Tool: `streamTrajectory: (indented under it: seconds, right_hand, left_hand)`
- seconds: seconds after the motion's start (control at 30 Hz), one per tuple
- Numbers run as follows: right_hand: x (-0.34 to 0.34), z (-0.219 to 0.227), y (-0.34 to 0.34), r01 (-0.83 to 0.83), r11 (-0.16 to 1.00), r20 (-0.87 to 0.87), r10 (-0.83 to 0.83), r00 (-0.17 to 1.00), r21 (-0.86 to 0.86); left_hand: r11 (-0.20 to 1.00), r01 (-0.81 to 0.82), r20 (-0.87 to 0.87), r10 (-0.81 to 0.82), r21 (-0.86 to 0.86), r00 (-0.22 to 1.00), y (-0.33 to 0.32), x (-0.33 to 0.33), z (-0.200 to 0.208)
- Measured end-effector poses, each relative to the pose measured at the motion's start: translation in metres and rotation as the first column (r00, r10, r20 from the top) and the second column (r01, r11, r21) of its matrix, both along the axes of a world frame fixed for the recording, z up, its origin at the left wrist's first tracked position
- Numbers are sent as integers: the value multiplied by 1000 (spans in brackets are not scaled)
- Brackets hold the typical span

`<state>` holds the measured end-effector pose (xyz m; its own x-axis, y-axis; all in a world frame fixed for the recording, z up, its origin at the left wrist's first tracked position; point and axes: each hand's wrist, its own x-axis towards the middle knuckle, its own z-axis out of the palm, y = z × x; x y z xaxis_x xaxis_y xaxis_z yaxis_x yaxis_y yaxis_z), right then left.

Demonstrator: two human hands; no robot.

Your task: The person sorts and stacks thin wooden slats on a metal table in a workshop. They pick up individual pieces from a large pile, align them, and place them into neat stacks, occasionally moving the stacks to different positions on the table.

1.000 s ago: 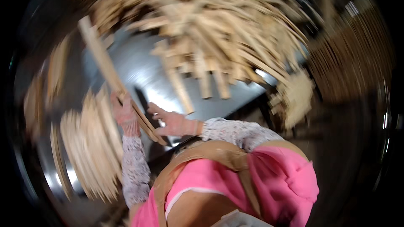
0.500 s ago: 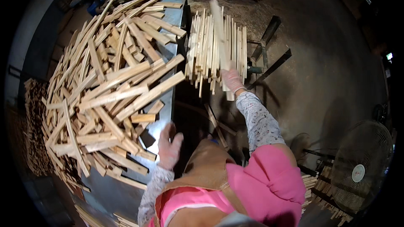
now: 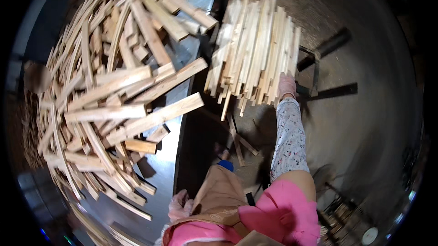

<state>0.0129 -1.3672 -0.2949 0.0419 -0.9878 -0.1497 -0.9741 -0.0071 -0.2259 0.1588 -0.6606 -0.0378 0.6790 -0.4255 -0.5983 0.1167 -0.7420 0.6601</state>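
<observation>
My right hand [image 3: 287, 85], in a thin pale glove, is closed around the near end of a wooden strip at the right side of a stack of pale wooden strips [image 3: 258, 47]. Its fingertips are partly hidden. These strips lie side by side, pointing away from me, with uneven near ends. My left hand [image 3: 181, 206], gloved as well, hangs low beside the brown apron [image 3: 219, 189] and the table edge. Its fingers are loosely bent and a little blurred, with nothing seen in them.
On the left, a metal table [image 3: 166, 154] bears a large, jumbled heap of wooden strips [image 3: 109, 86], some jutting past its edge. Dark metal bars [image 3: 331, 91] stick out right of the stack. Crossed wood pieces [image 3: 237, 141] lie below. A fan [image 3: 369, 236] stands lower right.
My right hand has moved to the stack's right side, and the strip it carried raised is now down among the others. My left hand has dropped back toward my body. The view has shifted.
</observation>
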Motion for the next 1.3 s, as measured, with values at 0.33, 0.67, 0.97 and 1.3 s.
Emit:
streamTrajectory:
  seconds: [0.33,0.67,0.97,1.3]
  right_hand:
    - [157,95,255,-684,622,396,778,488,-381]
    - [117,205,697,-821,-390,737,674,53,416]
    - [115,246,1133,-516,-603,770,605,200,608]
    - [78,233,1229,-584,-657,799,601,-24,476]
  left_hand:
    - [987,-116,213,90,111,973,80,-11,61]
    - [-134,-990,744,666,48,-54,478,-211,44]
    - [-574,-801,581,715,169,-389,768,-411,0]
    - [-699,-581,-396,715,-416,-576,795,-449,-47]
